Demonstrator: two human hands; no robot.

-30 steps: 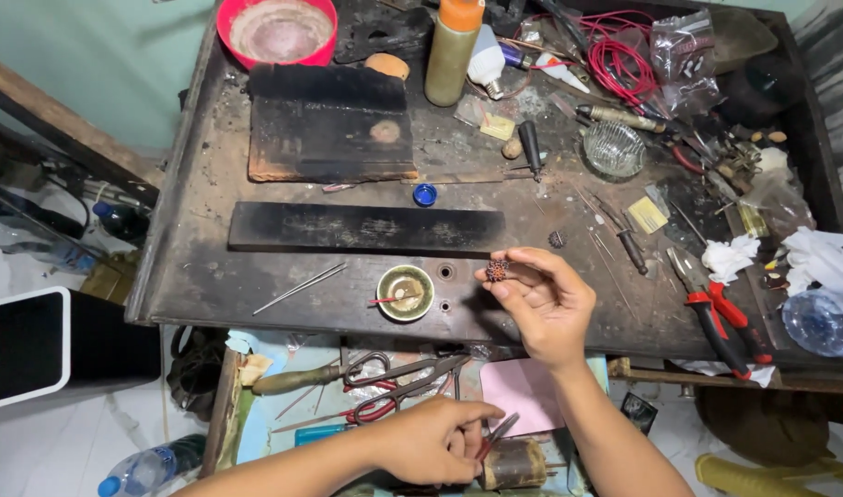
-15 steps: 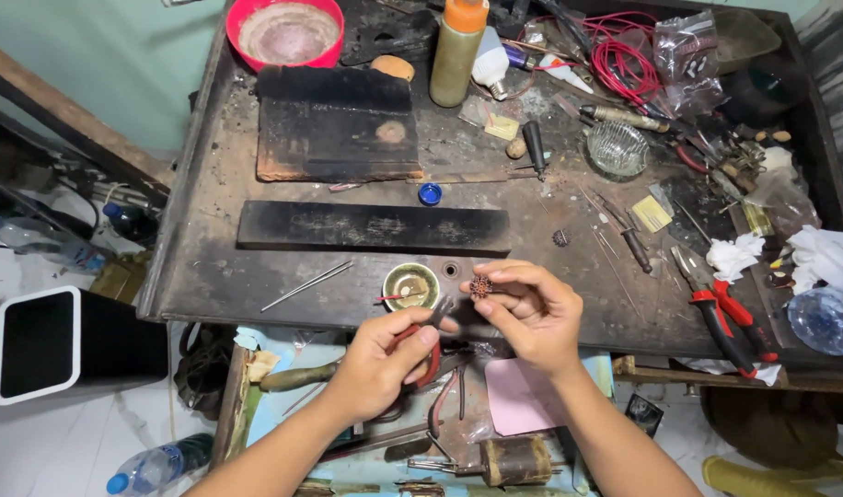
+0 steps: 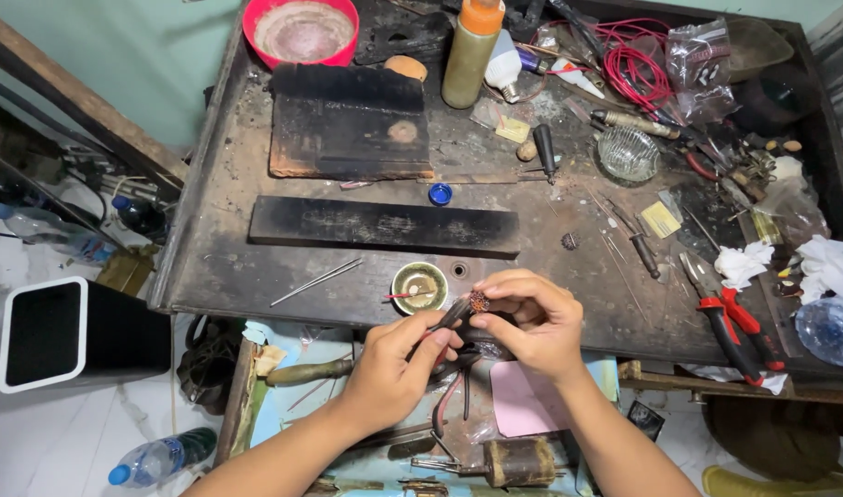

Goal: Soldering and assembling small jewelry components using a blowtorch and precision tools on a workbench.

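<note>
Far left, off the bench: white-rimmed black bin (image 3: pixel 42 333) on the floor, plastic bottle (image 3: pixel 150 458) lying below it. Bench itself is a dark, scorched metal worktop (image 3: pixel 219 267).

Back left: red bowl (image 3: pixel 300 30), then a charred square block (image 3: pixel 350 122). In front of that, a long black bar (image 3: pixel 383 225) lying crosswise, small blue cap (image 3: pixel 440 193) just behind it. Thin metal rods (image 3: pixel 317 281) loose near the front edge.

Centre front: small brass dish (image 3: pixel 419 287), just left of the hands. Left hand (image 3: pixel 394 368) is closed around pliers (image 3: pixel 451 317), tips pointed up-right at the workpiece. Workpiece is a small reddish round ornament (image 3: pixel 479 300), sitting right at the front edge of the bench, pinched between thumb and fingertips of the right hand (image 3: pixel 532 322). Plier tips meet the ornament; can't tell if they're actually biting it. Both hands touching each other, over the bench edge.

Below the hands: open drawer with a wooden-handled tool (image 3: pixel 306 372) and a pink sheet (image 3: pixel 523 410).

Back centre: olive bottle with orange cap (image 3: pixel 469 51). Right of centre: glass dish (image 3: pixel 628 153), coil of red wire (image 3: pixel 638 69). Right edge: red-handled pliers (image 3: pixel 730 313), crumpled white tissue (image 3: pixel 831 262).
</note>
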